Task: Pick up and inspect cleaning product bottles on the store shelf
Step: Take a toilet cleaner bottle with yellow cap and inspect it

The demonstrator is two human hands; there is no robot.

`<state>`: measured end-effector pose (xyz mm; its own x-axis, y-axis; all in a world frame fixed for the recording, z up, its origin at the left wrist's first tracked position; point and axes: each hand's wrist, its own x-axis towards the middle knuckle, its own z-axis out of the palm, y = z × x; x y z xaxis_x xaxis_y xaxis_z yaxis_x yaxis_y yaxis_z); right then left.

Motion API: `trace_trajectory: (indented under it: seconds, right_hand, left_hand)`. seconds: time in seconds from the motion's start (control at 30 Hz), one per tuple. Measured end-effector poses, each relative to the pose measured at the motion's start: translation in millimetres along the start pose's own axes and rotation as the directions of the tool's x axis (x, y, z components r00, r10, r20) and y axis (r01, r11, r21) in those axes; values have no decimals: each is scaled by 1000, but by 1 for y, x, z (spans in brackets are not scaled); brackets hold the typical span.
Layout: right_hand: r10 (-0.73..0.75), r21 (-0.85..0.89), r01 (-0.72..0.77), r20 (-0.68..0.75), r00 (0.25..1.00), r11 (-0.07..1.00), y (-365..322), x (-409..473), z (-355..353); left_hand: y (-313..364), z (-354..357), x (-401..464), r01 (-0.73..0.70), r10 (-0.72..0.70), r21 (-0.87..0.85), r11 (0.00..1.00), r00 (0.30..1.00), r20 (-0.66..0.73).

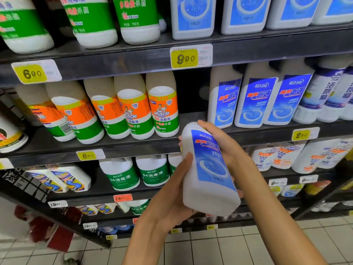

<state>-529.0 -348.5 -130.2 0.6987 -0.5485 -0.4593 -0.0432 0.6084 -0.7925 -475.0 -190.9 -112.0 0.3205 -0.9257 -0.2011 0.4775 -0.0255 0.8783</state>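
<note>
The step in hand looks like the inspection itself: 1 white plastic bottle with a blue label (208,169) is off the shelf and held tilted in front of the dark metal shelf edge (133,148), its label facing the camera. The left hand (172,196) cups the bottle's lower left side, thumb laid up along the plastic and fingers curled underneath; the right hand (219,142) wraps the upper part from behind, fingers clamped round the neck end. On the middle shelf, from its left end, stand 5 orange-and-green labelled white bottles (164,109), then a gap, then 3 matching blue-labelled white bottles (254,100) toward the right end. The next move probably calls for turning the bottle to read its back, or setting it upright into that gap without knocking its neighbours.
</note>
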Motion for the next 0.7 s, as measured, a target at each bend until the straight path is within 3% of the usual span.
trace_trajectory:
  seconds: [0.03, 0.07, 0.1, 0.13, 0.2, 0.23, 0.33, 0.43, 0.53, 0.7]
  right_hand:
    - [26, 10, -26, 5, 1000, 1000, 2, 0, 0]
    - [45, 21, -46, 9, 999, 999, 2, -1, 0]
    - [53, 35, -53, 9, 999, 998, 1, -1, 0]
    - [44, 51, -45, 10, 999, 998, 0, -1, 0]
    - [0, 82, -1, 2, 1000, 997, -2, 2, 0]
    - [-36, 83, 37, -8, 999, 996, -5, 2, 0]
    - [-163, -3, 163, -55, 985, 987, -20, -1, 10]
    - [-343, -100, 336, -72, 937, 937, -38, -9, 18]
    - [-496, -190, 490, 15, 868, 851, -43, -21, 22]
    - [-613, -316, 646, 211, 762, 694, -31, -48, 19]
  left_hand:
    - [-8, -6, 5, -33, 33, -7, 999, 999, 2]
    - [-16, -4, 9, 20, -5, -147, 989, 995, 103]
    - [-18, -1, 7, 267, -149, -424, 865, 945, 292]
    - [-16, -3, 6, 379, -167, -482, 790, 889, 426]
    - [-17, -9, 7, 262, -156, -311, 914, 932, 328]
    - [-20, -13, 6, 244, -171, -257, 935, 946, 276]
    - [-23, -31, 9, 308, -185, -284, 908, 903, 387]
    - [-25, -37, 16, 138, -121, -65, 988, 968, 219]
    - [-31, -35, 21, -38, 3, 219, 975, 988, 155]
    - [-41, -40, 26, -153, 122, 320, 935, 986, 116]
